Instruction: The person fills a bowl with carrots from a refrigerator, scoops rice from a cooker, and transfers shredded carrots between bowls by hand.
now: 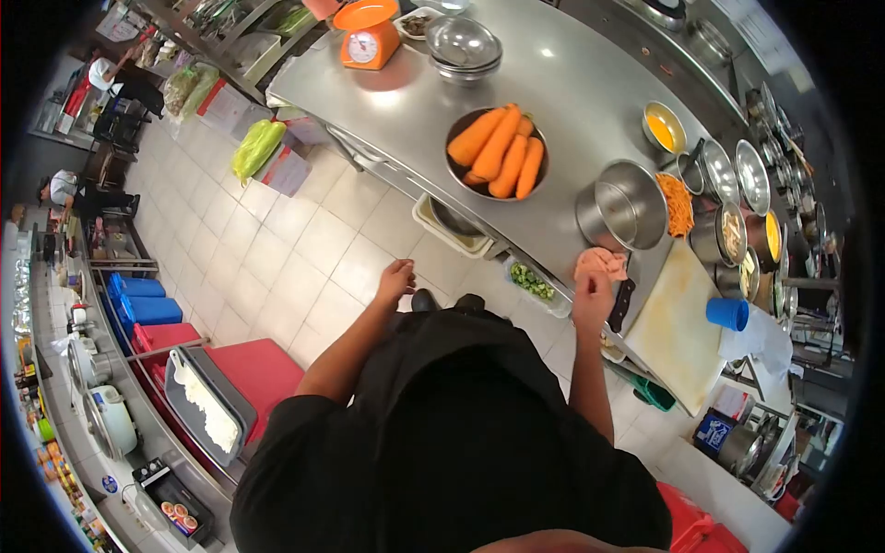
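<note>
My right hand is closed on a pink cloth at the edge of the steel table. Just right of it lies a knife with a dark handle, beside a worn cutting board. An empty steel pot stands behind the cloth. My left hand hangs over the floor in front of the table, fingers curled; whether it holds anything is too small to tell. Farther back, a bowl holds several peeled carrots.
An orange scale and stacked steel bowls stand at the table's far left. Shredded carrot, a blue cup and several pots are on the right. Below the table edge is a tub of chopped greens. Two people work far left.
</note>
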The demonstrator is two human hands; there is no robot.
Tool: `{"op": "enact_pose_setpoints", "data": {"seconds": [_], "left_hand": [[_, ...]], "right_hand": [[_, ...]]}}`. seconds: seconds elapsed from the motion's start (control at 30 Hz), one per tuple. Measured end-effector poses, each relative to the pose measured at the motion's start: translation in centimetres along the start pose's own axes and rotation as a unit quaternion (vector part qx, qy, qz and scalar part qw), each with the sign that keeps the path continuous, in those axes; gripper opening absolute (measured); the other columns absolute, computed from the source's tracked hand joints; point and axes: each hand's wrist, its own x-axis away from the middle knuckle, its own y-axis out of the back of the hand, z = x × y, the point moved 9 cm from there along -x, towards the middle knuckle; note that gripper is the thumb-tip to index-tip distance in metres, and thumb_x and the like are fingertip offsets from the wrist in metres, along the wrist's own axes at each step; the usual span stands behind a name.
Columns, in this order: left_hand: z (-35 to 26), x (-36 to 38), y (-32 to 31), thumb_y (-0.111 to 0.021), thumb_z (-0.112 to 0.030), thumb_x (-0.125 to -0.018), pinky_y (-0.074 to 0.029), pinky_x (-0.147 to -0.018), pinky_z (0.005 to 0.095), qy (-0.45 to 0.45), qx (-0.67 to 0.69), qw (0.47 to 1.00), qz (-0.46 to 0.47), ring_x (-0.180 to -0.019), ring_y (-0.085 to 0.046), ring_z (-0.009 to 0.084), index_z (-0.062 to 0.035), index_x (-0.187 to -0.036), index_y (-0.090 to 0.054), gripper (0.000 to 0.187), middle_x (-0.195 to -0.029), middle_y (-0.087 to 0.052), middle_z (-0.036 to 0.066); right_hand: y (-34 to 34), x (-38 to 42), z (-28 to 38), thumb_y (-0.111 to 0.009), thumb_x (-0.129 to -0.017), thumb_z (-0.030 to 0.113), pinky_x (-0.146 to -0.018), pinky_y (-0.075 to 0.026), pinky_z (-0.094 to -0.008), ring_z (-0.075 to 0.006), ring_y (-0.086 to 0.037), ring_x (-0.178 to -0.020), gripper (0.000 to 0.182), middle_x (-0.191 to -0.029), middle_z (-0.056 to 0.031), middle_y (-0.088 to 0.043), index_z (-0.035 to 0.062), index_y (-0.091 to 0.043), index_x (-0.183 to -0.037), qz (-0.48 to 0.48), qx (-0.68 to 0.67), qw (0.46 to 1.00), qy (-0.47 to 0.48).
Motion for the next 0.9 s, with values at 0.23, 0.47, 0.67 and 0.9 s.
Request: {"op": "enact_pose_setpoints", "data": {"seconds": [0.23,0.47,0.67,0.9], "left_hand": [[1.4,-3.9,17.8,-0.056,-0.023,-0.092,-0.047,-0.047,0.0291,0.031,-0.033,0.993,-0.114,-0.056,-0.055,0.015,-0.0026,-0.108,-0.06,0.026,-0.073,-0.058,0.006],[5.7,-4.9,28.9,-0.054,-0.021,-0.09,-0.047,-0.047,0.0302,0.071,-0.062,0.978,-0.185,-0.055,-0.055,0.015,-0.002,-0.104,-0.062,0.025,-0.071,-0.059,0.006],[6.0,-4.5,30.5,-0.056,-0.02,-0.09,-0.048,-0.048,0.0296,0.09,-0.128,0.973,-0.169,-0.057,-0.057,0.0151,-0.0018,-0.105,-0.062,0.024,-0.073,-0.06,0.007],[5.4,-6.8,38.5,-0.059,-0.022,-0.091,-0.048,-0.054,0.0285,-0.113,-0.201,0.957,-0.177,-0.062,-0.062,0.016,0.0019,-0.099,-0.065,0.026,-0.076,-0.064,0.011]], "right_hand": [[-8.0,-1.8,9.8,-0.064,-0.084,0.001,-0.061,-0.047,-0.0256,-0.012,-0.057,-0.066,0.006,-0.077,-0.0078,-0.06,-0.0008,-0.06,-0.088,0.072,-0.051,0.996,0.034],[-17.3,-8.4,21.0,-0.064,-0.086,0.003,-0.06,-0.045,-0.0249,-0.0095,-0.054,-0.064,0.005,-0.072,-0.0041,-0.058,-0.0007,-0.062,-0.089,0.127,-0.085,0.984,0.095],[-24.8,-22.2,24.8,-0.061,-0.091,0.006,-0.061,-0.043,-0.0211,-0.0036,-0.051,-0.067,0.007,-0.073,0.0032,-0.058,-0.0003,-0.063,-0.088,0.123,-0.152,0.979,0.053],[-47.0,-29.3,27.1,-0.063,-0.091,0.014,-0.057,-0.047,-0.0235,-0.0089,-0.056,-0.065,0.02,-0.076,-0.0014,-0.06,-0.0003,-0.062,-0.105,0.308,-0.194,0.928,-0.079]]}}
